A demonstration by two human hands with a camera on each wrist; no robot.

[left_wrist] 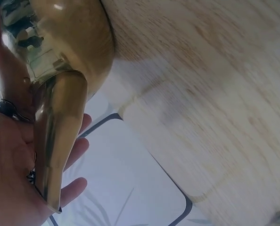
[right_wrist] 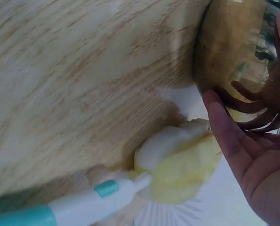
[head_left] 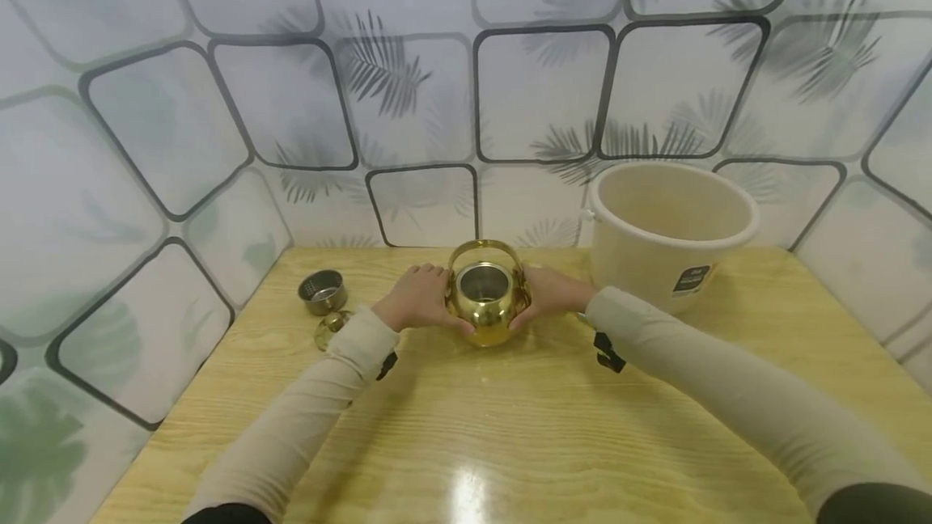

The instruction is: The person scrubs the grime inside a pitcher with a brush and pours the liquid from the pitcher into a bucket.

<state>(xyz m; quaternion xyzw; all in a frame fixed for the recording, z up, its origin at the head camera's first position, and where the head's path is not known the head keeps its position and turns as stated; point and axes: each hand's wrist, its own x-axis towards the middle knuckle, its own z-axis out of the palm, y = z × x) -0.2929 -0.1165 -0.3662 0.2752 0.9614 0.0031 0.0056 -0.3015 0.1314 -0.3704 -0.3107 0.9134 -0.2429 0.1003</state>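
A shiny gold teapot (head_left: 489, 315) with an upright hoop handle (head_left: 484, 244) stands uncovered near the back of the table. Its steel-lined mouth faces up. My left hand (head_left: 424, 297) grips its left side, thumb at the front and fingers round the back. In the left wrist view the spout (left_wrist: 60, 136) lies across that palm, with fingertips showing past it. From the opposite side my right hand (head_left: 557, 291) holds the pot's body, thumb forward. The right wrist view shows those fingers (right_wrist: 222, 117) against the curved gold wall.
To the left sit a perforated metal strainer (head_left: 323, 292) and a gold lid (head_left: 333, 323), partly behind the left sleeve. A large off-white bucket (head_left: 641, 265) stands at back right. Near my right hand lies a teal-and-white-handled brush (right_wrist: 90, 202) with a yellow-and-white sponge head. A patterned wall borders the table (head_left: 480, 419).
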